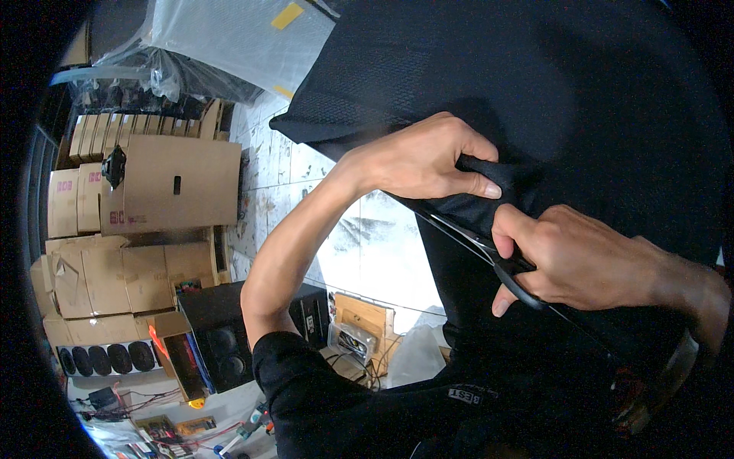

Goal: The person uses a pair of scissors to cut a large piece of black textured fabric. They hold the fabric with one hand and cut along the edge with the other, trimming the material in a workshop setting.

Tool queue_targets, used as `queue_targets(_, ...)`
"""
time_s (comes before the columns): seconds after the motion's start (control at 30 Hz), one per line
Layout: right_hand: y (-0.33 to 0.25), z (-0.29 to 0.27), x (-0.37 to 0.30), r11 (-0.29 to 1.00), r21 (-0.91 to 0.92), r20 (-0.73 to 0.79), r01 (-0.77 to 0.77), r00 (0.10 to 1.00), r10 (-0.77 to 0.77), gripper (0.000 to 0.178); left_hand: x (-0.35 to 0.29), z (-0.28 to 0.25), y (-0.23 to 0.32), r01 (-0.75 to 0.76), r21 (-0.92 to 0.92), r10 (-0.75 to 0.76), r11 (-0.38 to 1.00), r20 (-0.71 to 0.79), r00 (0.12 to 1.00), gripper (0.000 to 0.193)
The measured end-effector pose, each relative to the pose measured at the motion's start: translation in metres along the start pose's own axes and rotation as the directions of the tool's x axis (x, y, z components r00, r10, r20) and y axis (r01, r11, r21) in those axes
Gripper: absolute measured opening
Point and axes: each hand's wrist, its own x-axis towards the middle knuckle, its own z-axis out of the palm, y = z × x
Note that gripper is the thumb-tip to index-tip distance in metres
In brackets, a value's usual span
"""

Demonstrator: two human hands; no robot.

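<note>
The black cloth (pixel 535 84) fills the upper right of my view, spreading out past the dark fisheye rim, so I can't follow its far edges, and its folds sink into one another in the shadow. Along its lower left edge, I see the scissors (pixel 514 289) lying slantwise, their thin metal blades pointing up and left beside the fabric; from here I can't tell whether they bite into it. The right hand (pixel 577 256) is closed around the dark handles, its fingers covering part of the loops. Just above, the left hand (pixel 436 157) pinches a bunched fold of the cloth between thumb and fingers, the fingertips partly hidden in the fabric. The left forearm comes up out of a black sleeve (pixel 306 390); the right one runs off into the gloom at the right rim. Below the cloth I make out a pale tiled floor (pixel 264 176) with dark smudges, washed out by glare in the middle. Farther left, cardboard boxes (pixel 180 187) stand in stacks, a black speaker cabinet (pixel 218 336) near them, partly behind the arm. Clear plastic sheeting (pixel 222 38) is cut off at the top, and the wires (pixel 126 402) at lower left tangle among small parts I can't identify.
</note>
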Motion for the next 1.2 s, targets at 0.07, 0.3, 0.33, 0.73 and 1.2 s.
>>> queue_targets(0.07, 0.001, 0.001, 0.002, 1.000, -0.003, 0.003, 0.014, 1.000, -0.014, 0.040, 0.000, 0.001, -0.004, -0.007, 0.028, 0.007, 1.000, -0.025, 1.000, 0.034)
queue_targets(0.3, -0.004, -0.003, 0.006, 1.000, -0.016, 0.000, -0.009, 1.000, 0.009, 0.046, 0.000, -0.001, -0.023, -0.133, 0.062, 0.139, 0.989, -0.111, 0.984, 0.029)
queue_targets(0.33, -0.004, -0.003, 0.007, 1.000, -0.010, -0.004, 0.003, 1.000, -0.003, 0.047, 0.001, -0.002, -0.022, -0.130, 0.060, 0.135, 0.990, -0.101, 0.986, 0.029)
queue_targets(0.73, 0.005, 0.003, 0.016, 0.997, -0.033, -0.040, 0.076, 0.996, -0.077, 0.044, 0.010, -0.001, -0.027, -0.121, -0.038, 0.118, 0.992, -0.071, 0.990, 0.025)
queue_targets(1.2, -0.004, -0.003, 0.031, 0.990, -0.113, -0.028, 0.083, 0.996, -0.087, 0.045, 0.012, 0.000, -0.032, -0.190, -0.089, 0.178, 0.978, -0.120, 0.977, 0.022)
